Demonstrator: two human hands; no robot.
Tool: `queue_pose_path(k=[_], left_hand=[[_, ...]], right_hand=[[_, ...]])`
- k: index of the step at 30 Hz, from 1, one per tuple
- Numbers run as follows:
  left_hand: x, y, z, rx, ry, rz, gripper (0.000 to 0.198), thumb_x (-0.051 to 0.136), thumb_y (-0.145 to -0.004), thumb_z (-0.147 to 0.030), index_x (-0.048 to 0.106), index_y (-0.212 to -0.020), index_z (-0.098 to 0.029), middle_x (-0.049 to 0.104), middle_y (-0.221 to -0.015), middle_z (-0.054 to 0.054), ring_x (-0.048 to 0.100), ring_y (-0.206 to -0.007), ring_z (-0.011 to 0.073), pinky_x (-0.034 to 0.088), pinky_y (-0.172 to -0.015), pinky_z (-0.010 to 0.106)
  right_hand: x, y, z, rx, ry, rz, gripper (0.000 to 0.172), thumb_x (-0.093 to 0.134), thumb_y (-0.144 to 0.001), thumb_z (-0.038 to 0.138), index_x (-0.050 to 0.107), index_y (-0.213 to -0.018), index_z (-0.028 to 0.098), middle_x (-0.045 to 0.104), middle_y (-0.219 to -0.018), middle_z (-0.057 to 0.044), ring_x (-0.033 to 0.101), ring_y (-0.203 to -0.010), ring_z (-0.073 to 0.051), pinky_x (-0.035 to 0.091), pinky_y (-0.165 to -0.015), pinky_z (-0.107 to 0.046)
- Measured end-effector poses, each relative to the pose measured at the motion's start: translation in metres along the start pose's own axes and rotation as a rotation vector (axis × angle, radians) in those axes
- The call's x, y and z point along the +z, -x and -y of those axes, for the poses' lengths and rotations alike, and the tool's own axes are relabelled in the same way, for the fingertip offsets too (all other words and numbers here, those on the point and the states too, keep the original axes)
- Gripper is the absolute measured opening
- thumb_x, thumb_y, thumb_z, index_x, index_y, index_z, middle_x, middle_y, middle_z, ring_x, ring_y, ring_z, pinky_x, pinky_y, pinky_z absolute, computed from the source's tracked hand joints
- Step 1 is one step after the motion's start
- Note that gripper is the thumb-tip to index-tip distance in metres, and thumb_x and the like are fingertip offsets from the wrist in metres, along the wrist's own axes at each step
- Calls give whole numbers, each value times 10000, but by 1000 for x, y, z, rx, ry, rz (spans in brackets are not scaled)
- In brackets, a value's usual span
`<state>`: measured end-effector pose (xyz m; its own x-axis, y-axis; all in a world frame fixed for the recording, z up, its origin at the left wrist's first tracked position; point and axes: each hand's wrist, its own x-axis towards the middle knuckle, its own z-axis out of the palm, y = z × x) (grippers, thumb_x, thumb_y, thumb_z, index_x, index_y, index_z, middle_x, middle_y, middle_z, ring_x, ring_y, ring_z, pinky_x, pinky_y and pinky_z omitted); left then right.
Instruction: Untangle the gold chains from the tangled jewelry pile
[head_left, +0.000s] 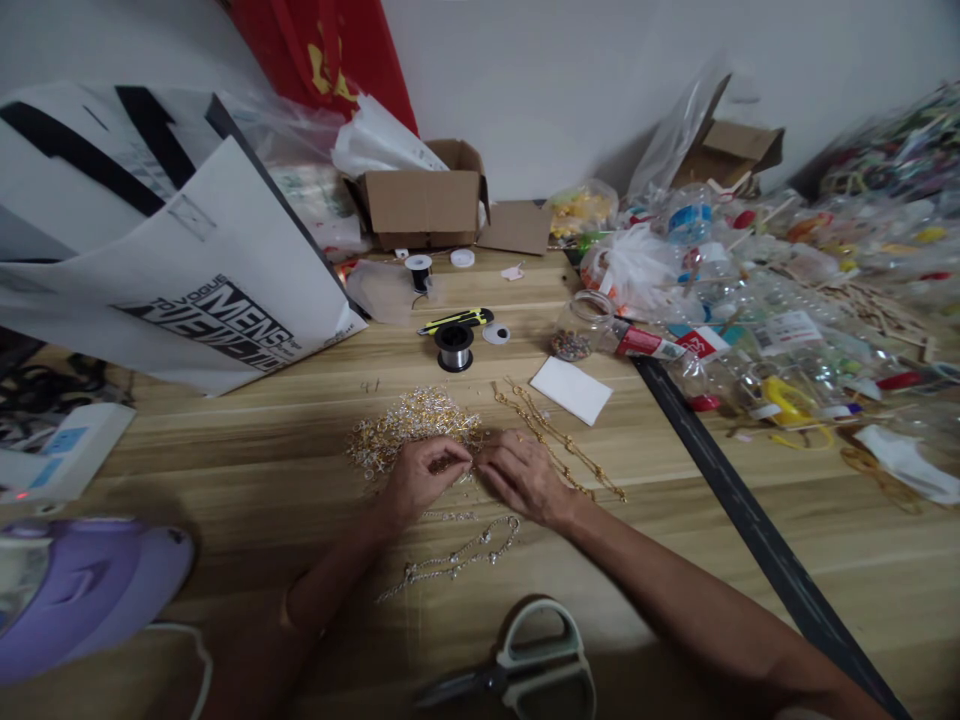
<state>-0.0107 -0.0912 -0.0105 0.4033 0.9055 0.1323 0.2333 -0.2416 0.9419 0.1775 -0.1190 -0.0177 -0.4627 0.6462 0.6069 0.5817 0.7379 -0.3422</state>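
Note:
My left hand (424, 478) and my right hand (525, 477) meet at the fingertips, at the right edge of a pile of gold and silver charms (409, 425). Thumb and forefinger of the left are pinched together; the right hand's fingers are curled and pressed together. Whatever lies between the fingertips is too small to make out. Gold chains (566, 445) lie just beyond and right of my right hand. A silver chain (457, 560) with beads rests nearer, below both hands.
Scissors (544, 660) lie at the near edge, a purple iron (90, 590) at left. Beyond the charms are a wire spool (454, 348), a yellow cutter (457, 320), a white pad (571, 390) and a bead jar (581, 325). Plastic bottles (787, 330) crowd the right; a large bag (187, 270) stands left.

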Motion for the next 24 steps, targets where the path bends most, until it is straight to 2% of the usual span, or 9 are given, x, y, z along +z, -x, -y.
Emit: queue_pose_path(k=[7,24], left_hand=[[-1,0,2,79,-60,4,60,633,-742,-167,677,-705,-151,692,-712,36,637,-672,137,486,-648,219],[-2,-1,2,73,-54,26,71,662,-735,-208,691,-707,-150,699,-703,46,631,-659,143,491,-635,230]], right_hand=[[0,1,0,0,2,2,107,470,-921,178,570,-942,145,629,-888,-89,558,-847,-188,444,-718,-313],[2,1,-1,5,-5,24,122,457,-927,197,570,-946,157,623,-862,-83,558,-826,-186,446,-722,-319]])
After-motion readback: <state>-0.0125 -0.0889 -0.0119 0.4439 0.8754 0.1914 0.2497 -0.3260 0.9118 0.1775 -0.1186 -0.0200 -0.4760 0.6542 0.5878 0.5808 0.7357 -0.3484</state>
